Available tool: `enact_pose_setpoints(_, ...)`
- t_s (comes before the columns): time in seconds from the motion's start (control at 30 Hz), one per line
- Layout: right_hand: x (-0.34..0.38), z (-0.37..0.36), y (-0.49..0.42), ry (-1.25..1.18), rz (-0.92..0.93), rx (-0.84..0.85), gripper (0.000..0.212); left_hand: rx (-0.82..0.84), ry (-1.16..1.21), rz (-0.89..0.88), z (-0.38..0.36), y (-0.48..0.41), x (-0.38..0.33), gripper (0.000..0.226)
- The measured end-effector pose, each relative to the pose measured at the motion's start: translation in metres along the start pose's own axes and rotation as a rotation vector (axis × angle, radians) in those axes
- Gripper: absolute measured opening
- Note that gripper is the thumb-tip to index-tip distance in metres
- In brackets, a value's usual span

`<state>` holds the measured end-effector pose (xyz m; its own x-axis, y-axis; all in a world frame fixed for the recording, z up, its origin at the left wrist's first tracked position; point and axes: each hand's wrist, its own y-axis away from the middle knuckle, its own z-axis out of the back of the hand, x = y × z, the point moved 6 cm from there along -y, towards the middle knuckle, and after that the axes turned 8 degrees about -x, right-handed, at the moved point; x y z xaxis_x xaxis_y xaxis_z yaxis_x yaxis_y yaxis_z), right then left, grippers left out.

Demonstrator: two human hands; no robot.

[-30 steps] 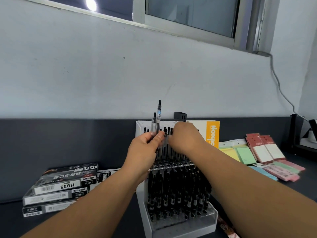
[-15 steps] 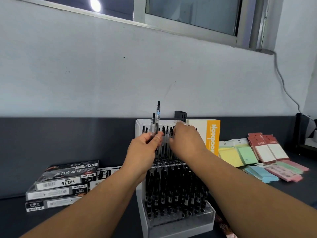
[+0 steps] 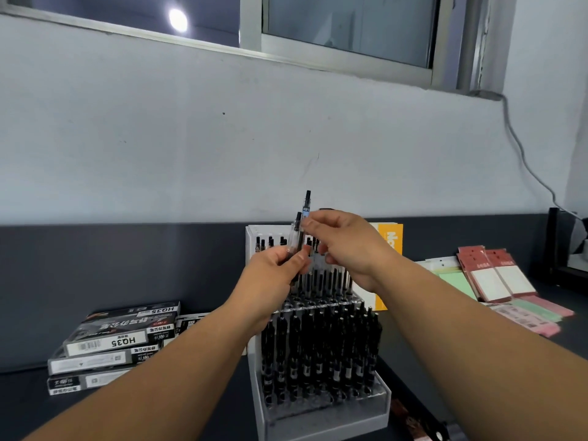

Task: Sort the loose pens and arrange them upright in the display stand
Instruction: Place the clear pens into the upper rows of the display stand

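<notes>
A clear acrylic display stand [image 3: 321, 421] holds several black pens upright in tiered rows. Above its upper tier, my left hand [image 3: 273, 281] grips two clear pens with black tips [image 3: 297, 232], held upright. My right hand [image 3: 346, 246] is raised beside them and pinches the taller pen [image 3: 307, 202] near its blue label. The lower parts of both held pens are hidden by my fingers.
A stack of black pen boxes [image 3: 114, 342] lies left of the stand. Behind it stands a white and orange box [image 3: 389, 240]. Coloured sticky-note pads [image 3: 496, 275] lie to the right on the dark counter, near a wall cable [image 3: 521, 148].
My right hand has lifted from the pens in the stand's upper tier up to the taller pen in my left hand. The left hand stays almost still.
</notes>
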<state>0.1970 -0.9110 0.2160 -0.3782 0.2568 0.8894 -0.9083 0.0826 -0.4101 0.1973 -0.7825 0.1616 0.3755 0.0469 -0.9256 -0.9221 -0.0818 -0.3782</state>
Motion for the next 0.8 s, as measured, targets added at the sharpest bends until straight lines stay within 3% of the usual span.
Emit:
enact_pose_setpoints(0.1, -0.001, 0.008, -0.004, -0.046, 0.03, -0.073, 0.021, -0.086, -0.019, -0.061, 0.003, -0.005, -0.005, 0.015)
enact_pose_setpoints(0.2, 0.0, 0.013, -0.005, -0.041, 0.073, -0.113, 0.016, -0.16, -0.018, -0.115, 0.009, -0.009, -0.011, 0.025)
enact_pose_setpoints(0.37, -0.004, 0.011, 0.0, 0.072, 0.118, -0.097, 0.015, -0.129, 0.001, -0.087, 0.001, -0.009, -0.012, 0.042)
enact_pose_setpoints(0.53, -0.014, 0.009, -0.001, 0.144, 0.158, -0.13, 0.006, -0.163, 0.18, -0.061, 0.003, -0.012, -0.007, 0.027)
enact_pose_setpoints(0.8, -0.023, 0.004, -0.005, 0.297, 0.234, -0.15, 0.009, -0.181, 0.06, -0.098, 0.012, -0.009, -0.003, 0.024)
